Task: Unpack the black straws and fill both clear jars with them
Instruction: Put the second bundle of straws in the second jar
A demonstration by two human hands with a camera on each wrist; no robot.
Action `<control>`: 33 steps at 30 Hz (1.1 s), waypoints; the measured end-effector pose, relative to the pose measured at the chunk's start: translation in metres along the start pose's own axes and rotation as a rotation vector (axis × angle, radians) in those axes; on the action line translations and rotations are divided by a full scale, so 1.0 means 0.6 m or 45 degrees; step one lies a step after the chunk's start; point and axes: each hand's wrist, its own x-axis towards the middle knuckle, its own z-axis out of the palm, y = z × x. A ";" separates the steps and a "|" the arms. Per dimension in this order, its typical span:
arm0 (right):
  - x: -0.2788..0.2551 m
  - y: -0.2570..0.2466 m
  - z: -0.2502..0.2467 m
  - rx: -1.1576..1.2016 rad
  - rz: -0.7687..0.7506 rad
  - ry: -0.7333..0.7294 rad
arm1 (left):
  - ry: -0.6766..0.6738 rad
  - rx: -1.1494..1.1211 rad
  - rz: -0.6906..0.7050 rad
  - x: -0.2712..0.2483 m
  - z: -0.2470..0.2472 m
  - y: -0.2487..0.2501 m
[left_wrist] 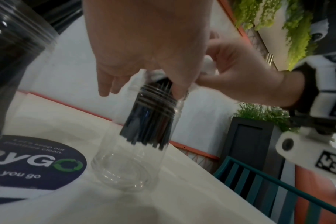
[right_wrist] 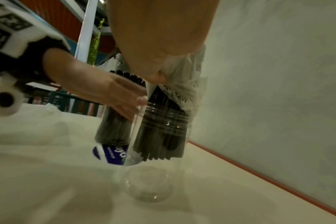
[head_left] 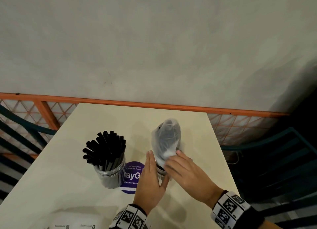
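A clear jar [head_left: 109, 172] packed with black straws [head_left: 105, 148] stands left of centre on the table. To its right is a second clear jar [left_wrist: 128, 163], mostly hidden by my hands in the head view. A bundle of black straws [left_wrist: 150, 121], still in its thin plastic bag [head_left: 167, 138], pokes down through this jar's mouth, its ends hanging above the bottom. My right hand [head_left: 173, 160] grips the bag just above the rim. With fingers straight, my left hand [head_left: 154, 167] lies against the jar's left side, its thumb at the rim.
A round purple sticker [head_left: 132, 175] lies on the cream table [head_left: 103, 119] between the jars. White packaging [head_left: 77, 222] sits at the near left edge. An orange rail [head_left: 154, 105] runs behind the table, and teal chairs [head_left: 274, 151] stand to the right.
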 end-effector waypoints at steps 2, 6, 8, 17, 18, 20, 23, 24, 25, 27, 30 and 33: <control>-0.007 -0.010 0.007 -0.045 -0.048 -0.068 | 0.067 -0.071 0.043 -0.003 -0.012 0.006; -0.012 -0.020 0.009 -0.042 0.062 0.007 | 0.269 -0.188 0.059 -0.008 -0.033 0.018; -0.013 -0.022 0.004 0.000 0.217 0.103 | 0.331 -0.164 0.124 -0.008 -0.039 0.020; -0.006 0.009 -0.021 0.380 0.966 0.076 | 0.439 -0.052 0.315 -0.002 -0.072 0.029; -0.003 0.017 -0.026 0.360 0.981 0.072 | 0.460 -0.067 0.319 0.000 -0.080 0.033; 0.010 0.035 -0.043 0.332 1.002 0.133 | 0.516 -0.112 0.337 0.002 -0.097 0.044; 0.033 0.053 -0.079 0.331 1.028 0.325 | 0.618 -0.179 0.411 0.001 -0.123 0.080; 0.041 0.057 -0.092 0.347 1.043 0.399 | 0.648 -0.215 0.425 -0.002 -0.131 0.096; 0.050 0.059 -0.105 0.364 1.064 0.470 | 0.677 -0.251 0.436 -0.005 -0.138 0.111; 0.064 0.061 -0.127 0.410 1.132 0.582 | 0.744 -0.304 0.458 -0.016 -0.152 0.139; 0.071 0.065 -0.155 0.665 1.208 0.639 | 0.790 -0.341 0.501 -0.037 -0.170 0.172; 0.058 0.066 -0.170 1.149 1.130 0.482 | 0.771 -0.386 0.489 -0.063 -0.184 0.193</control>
